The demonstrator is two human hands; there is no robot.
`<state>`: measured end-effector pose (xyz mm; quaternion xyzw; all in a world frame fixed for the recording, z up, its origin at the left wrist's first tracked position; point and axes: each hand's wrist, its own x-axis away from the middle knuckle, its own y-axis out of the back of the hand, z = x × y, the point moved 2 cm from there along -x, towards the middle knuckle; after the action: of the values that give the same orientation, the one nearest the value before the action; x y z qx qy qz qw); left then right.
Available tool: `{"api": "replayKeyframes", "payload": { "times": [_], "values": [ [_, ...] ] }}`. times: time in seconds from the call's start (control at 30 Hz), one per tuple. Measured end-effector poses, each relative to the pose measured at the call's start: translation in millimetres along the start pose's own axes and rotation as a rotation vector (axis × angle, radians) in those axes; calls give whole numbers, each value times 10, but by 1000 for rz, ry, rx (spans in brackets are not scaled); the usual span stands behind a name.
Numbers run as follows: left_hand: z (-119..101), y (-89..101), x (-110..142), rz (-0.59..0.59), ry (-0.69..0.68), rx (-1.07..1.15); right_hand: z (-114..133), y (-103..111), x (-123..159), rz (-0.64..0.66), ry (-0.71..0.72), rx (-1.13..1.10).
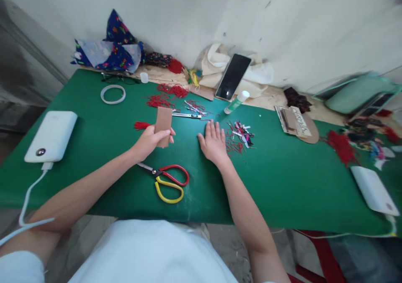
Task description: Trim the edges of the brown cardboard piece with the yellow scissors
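Observation:
My left hand [150, 141] is closed around a brown cardboard strip [163, 122], thumb across its front. A red tassel [142, 125] shows just left of that hand; whether the hand touches it I cannot tell. My right hand [214, 142] lies flat on the green tabletop with its fingers spread and nothing in them. To its right is a pile of red thread and paper scraps [241, 135]. Scissors [169, 181] with one red and one yellow handle lie nearer my body. Beyond the cardboard is a utility knife [187, 115].
Red thread bundles [161, 101], a tape roll [113, 94], a glue stick [236, 102] and a leaning phone [233, 77] are toward the back. White power banks stand left [51, 136] and right [374, 190], with cables. Cardboard pieces [309, 130] lie at the right rear.

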<state>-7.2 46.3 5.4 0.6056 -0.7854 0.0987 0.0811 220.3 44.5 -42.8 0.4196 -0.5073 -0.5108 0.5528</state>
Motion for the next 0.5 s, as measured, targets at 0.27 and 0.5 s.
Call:
{"api": "replayKeyframes", "payload": {
  "times": [0.27, 0.5],
  "values": [
    [63, -14, -51, 15, 13, -37, 149, 130, 207, -160, 348, -112],
    [93, 85, -98, -28, -41, -47, 414, 7, 502, 231, 723, -120]
  ]
}}
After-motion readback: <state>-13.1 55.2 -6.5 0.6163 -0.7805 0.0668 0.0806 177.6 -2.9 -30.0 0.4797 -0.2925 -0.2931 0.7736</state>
